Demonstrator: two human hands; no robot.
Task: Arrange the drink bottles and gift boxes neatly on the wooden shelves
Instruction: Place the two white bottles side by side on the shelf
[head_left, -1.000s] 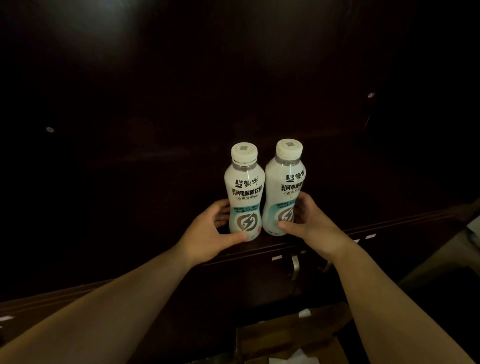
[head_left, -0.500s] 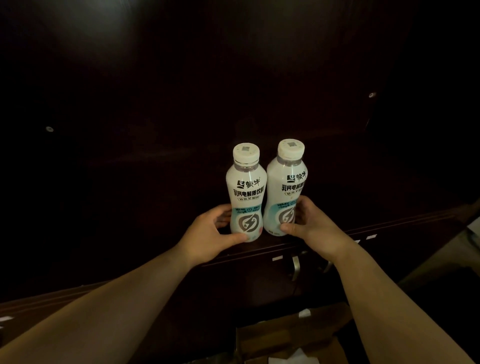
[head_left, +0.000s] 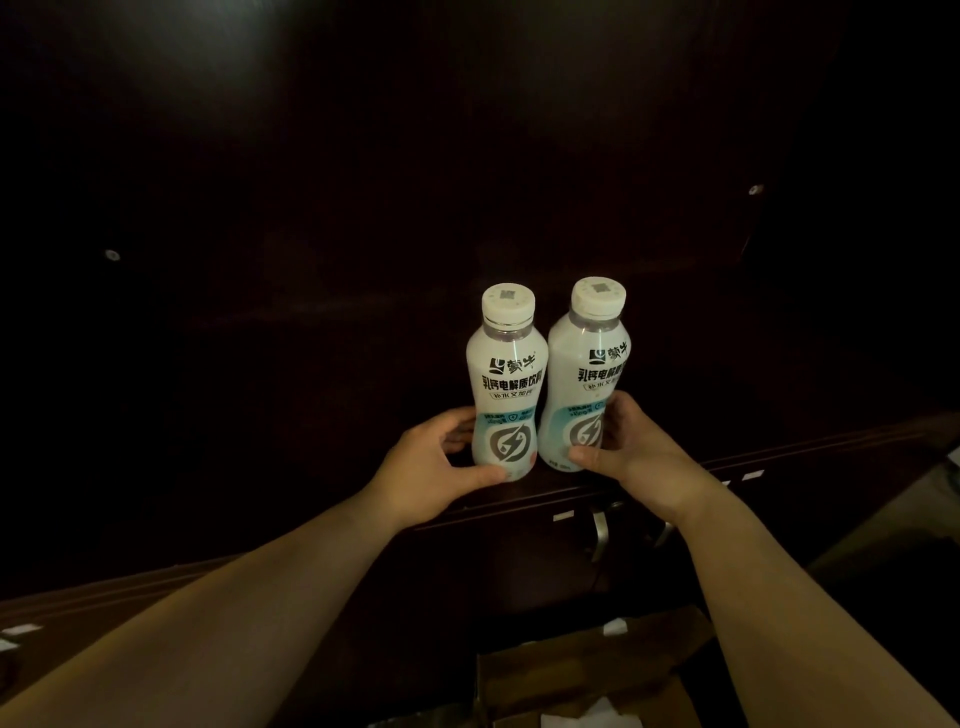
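**Fingers wrapped low on two bottles**

Fingers of left hand (head_left: 431, 467) curl round left bottle (head_left: 506, 395); right hand (head_left: 639, 449) grips right bottle (head_left: 584, 384). Both upright, just beside each other on dark wooden shelf (head_left: 779, 452). Likely full, smooth, rigid plastic; waist grip suits.

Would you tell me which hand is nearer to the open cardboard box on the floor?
Right. The right hand is above the cardboard box; the left hand is farther left.
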